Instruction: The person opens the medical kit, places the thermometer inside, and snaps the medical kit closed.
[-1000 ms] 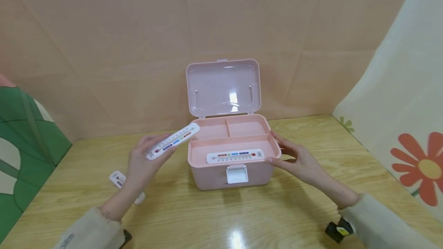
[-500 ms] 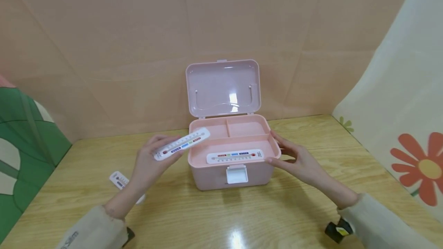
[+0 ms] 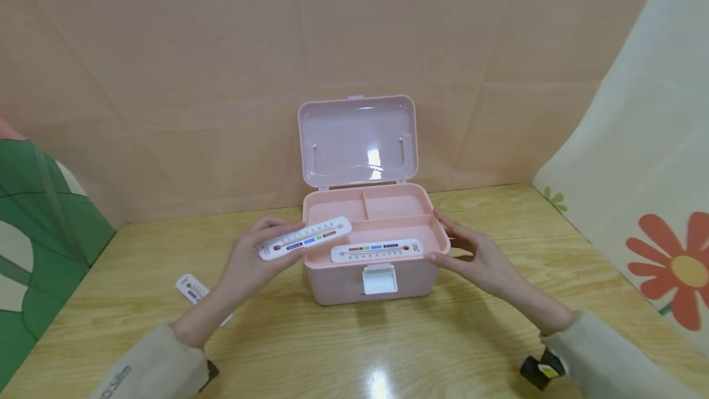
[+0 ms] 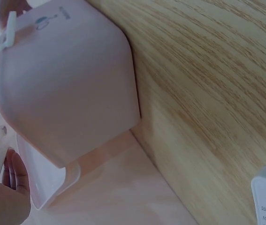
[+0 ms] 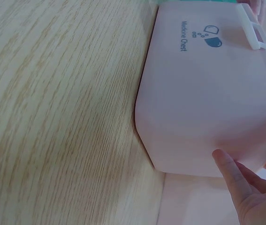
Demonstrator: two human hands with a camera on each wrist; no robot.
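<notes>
Wooden table (image 3: 443,350) below, left fingers (image 3: 279,231) pinch 1 thermometer (image 3: 310,237) between them, straight right fingers (image 3: 456,227) touching box (image 3: 338,285).

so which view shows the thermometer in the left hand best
The head view: the thermometer shows most of its printed face there, with the left hand holding one end. The left wrist view crops it at the left edge; the right wrist view shows none clearly.

a wood-grain worktop (image 3: 443,340) catches bright glare (image 3: 379,382); behind it, a creased peach backdrop (image 3: 221,79) stands between green patterned fabric (image 3: 77,220) and red-flowered white cloth (image 3: 626,146).
</notes>
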